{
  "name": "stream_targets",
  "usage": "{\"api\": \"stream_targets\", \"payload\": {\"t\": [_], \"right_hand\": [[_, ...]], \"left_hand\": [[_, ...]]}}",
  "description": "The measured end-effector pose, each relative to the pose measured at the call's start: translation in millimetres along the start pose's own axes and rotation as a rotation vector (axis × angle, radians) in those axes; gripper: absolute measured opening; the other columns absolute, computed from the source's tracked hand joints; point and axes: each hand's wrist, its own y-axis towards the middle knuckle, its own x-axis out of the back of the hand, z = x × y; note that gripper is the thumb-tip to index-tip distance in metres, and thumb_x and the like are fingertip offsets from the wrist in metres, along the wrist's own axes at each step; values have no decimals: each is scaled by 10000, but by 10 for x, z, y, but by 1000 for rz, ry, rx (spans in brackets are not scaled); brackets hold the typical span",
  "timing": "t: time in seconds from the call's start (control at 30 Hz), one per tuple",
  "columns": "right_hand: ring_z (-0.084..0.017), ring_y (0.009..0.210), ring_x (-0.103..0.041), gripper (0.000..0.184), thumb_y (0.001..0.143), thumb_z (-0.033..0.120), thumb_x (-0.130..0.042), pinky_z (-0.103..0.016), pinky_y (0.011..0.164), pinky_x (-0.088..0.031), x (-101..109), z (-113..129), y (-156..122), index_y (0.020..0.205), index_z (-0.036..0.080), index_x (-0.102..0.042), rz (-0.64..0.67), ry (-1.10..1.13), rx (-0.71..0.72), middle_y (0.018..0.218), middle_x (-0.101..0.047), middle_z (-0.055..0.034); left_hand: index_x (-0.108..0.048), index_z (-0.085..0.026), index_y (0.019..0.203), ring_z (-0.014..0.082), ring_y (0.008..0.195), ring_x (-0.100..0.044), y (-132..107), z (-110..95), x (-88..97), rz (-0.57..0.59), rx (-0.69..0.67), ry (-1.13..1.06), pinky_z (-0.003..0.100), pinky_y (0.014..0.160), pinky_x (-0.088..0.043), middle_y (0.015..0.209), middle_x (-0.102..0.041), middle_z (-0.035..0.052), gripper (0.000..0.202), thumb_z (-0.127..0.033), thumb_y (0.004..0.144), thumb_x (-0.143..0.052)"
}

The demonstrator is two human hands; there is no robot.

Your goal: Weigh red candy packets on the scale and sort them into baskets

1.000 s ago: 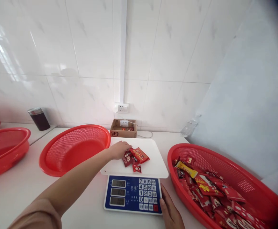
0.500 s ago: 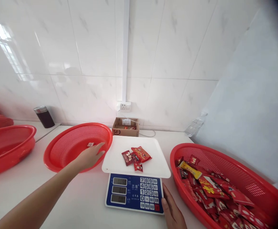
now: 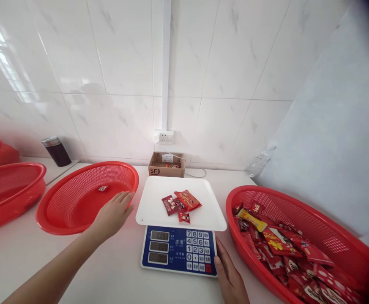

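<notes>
A blue electronic scale (image 3: 179,253) with a white weighing tray (image 3: 159,202) stands in front of me. Several red snack packets (image 3: 181,203) lie on the tray. My left hand (image 3: 113,215) hovers open, fingers stretched out, over the near right rim of a red mesh basket (image 3: 64,211); it holds nothing. One small red packet (image 3: 103,188) lies inside that basket. My right hand (image 3: 230,276) rests flat against the scale's right front corner. A second red basket (image 3: 345,249) at the right is full of red packets.
A third red basket (image 3: 9,190) sits at the far left. A small cardboard box (image 3: 167,164) stands against the tiled wall under a power socket (image 3: 165,137). A dark jar (image 3: 56,150) stands at the back left. A clear plastic bottle (image 3: 260,160) lies at the back right.
My left hand left the tray's packets, swung left and dropped one small packet into the left basket. It has since drawn back toward me, open. The right hand stayed put.
</notes>
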Motion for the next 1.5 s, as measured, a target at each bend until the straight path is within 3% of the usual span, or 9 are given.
{"api": "stream_targets", "payload": {"t": [0.2, 0.37, 0.53, 0.67, 0.77, 0.97, 1.13, 1.27, 1.5], "right_hand": [[-220, 1284, -353, 710, 801, 596, -414, -347, 1052, -294, -12, -12, -1, 1370, 173, -367, 1, -5, 6, 1396, -397, -56], [-219, 1280, -361, 663, 811, 564, -434, -351, 1047, -302, -14, -29, 5, 1359, 193, -386, -6, 11, 29, 1392, -405, -48], [-207, 1273, -373, 636, 823, 553, -426, -324, 1030, -338, -17, -29, -1, 1351, 199, -401, -6, 20, 55, 1389, -410, -41], [-193, 1289, -346, 673, 824, 578, -394, -295, 1033, -331, -11, -15, -5, 1369, 183, -368, 19, -1, 35, 1409, -380, -37], [-188, 1294, -336, 688, 825, 579, -387, -295, 1044, -309, -9, 0, -1, 1381, 176, -343, 31, -9, 18, 1416, -368, -38], [-203, 1280, -362, 625, 830, 529, -431, -334, 1046, -309, -30, 8, 0, 1353, 191, -396, -13, 14, 37, 1397, -397, -44], [-201, 1265, -385, 594, 829, 492, -464, -339, 1038, -323, -30, -14, -6, 1340, 192, -417, -40, 15, 73, 1378, -424, -47], [-197, 1265, -385, 584, 833, 480, -467, -332, 1037, -321, -18, -36, -2, 1340, 195, -416, -31, 26, 54, 1379, -422, -43], [-194, 1261, -393, 591, 836, 494, -452, -307, 1033, -333, -13, 6, 1, 1343, 193, -413, -5, 31, 51, 1377, -429, -39]], "left_hand": [[-354, -181, 1327, 209, 1332, -227, 419, -707, -154, 247, -310, -276, 381, 1065, -273, 1388, -387, 82, 525, -439, 870, -358], [-363, -202, 1298, 256, 1162, -464, 556, -976, -286, 247, -285, -303, 382, 945, -404, 1237, -500, 116, 591, -319, 756, -567], [-424, -228, 1225, 148, 827, -589, 437, -694, -118, 20, -185, -319, 298, 779, -481, 1155, -481, 77, 430, -179, 798, -431], [-454, -191, 1227, 263, 1040, -516, 403, -263, 166, -166, -29, 32, 414, 859, -441, 1203, -474, 125, 399, -231, 841, -362], [-498, -185, 1200, 328, 1252, -320, 428, -194, 184, -141, -84, 169, 517, 1001, -295, 1324, -424, 123, 388, -320, 848, -404], [-389, -223, 1299, 211, 1324, -235, 589, -838, -232, 72, -557, 7, 415, 1083, -221, 1378, -401, 43, 467, -109, 849, -334], [-523, -200, 1154, 208, 1050, -535, 811, -1198, -374, 117, -598, 79, 340, 902, -411, 1100, -601, 71, 453, -26, 756, -395], [-577, -186, 1017, 199, 920, -566, 811, -1016, -247, 16, -471, 86, 303, 761, -449, 984, -613, 71, 371, -26, 764, -358], [-551, -176, 1052, 259, 993, -513, 522, -183, 364, -353, 2, 126, 352, 726, -456, 1072, -569, 100, 322, -218, 868, -290]]}}
